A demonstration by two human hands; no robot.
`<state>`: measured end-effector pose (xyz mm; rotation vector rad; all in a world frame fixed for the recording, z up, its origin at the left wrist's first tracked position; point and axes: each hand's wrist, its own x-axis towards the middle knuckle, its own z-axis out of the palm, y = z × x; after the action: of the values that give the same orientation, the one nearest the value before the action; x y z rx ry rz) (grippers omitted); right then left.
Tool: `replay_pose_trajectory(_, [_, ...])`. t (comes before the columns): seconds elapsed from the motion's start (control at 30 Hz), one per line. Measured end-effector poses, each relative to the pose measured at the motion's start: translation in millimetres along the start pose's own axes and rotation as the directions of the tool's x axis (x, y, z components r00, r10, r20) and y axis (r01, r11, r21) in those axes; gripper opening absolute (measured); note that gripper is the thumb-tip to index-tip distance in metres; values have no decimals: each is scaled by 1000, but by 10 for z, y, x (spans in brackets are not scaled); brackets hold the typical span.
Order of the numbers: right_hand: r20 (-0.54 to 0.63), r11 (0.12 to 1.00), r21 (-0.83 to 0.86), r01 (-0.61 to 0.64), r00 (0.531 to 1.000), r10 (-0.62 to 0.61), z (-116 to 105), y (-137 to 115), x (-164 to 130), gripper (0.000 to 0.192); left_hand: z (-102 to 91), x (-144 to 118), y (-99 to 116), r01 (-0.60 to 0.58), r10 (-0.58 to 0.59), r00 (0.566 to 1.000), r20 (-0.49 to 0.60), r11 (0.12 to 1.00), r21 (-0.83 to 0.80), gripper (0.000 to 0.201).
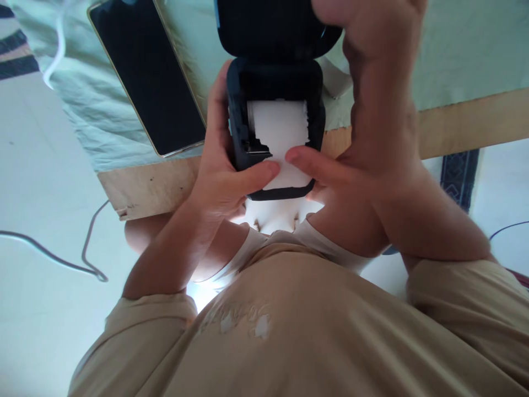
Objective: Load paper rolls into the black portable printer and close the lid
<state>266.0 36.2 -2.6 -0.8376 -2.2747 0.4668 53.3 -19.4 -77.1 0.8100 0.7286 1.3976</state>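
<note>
A small black paper-roll printer is held over the table's front edge with its hinged lid raised. Inside lies a roll of white paper, its loose end drawn toward me over the front rim. My left hand is wrapped round the case's left side, thumb on the paper. From the right, my right hand presses its thumb on the same strip, close to the left thumb. A blurred, skin-coloured shape rises beside the lid's right edge; how it joins my right hand is unclear.
A dark-screened phone lies left of the printer on the pale green cloth. The wooden table edge runs just above my thighs. A grey cable crosses the floor at left; a white cable hangs near the cloth's corner.
</note>
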Motion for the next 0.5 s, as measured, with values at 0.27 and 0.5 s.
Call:
replay_pose_trajectory(0.27, [43,998,4,61,997,-61,47,-6,18,88,-4,30,-23,-29,37,991,129,998,-59,65])
replay_pose_trajectory(0.5, [-55,980,94,175,984,-170,143,76,-47,104,4,-5,38,0,0,999,32,1000,-15,79])
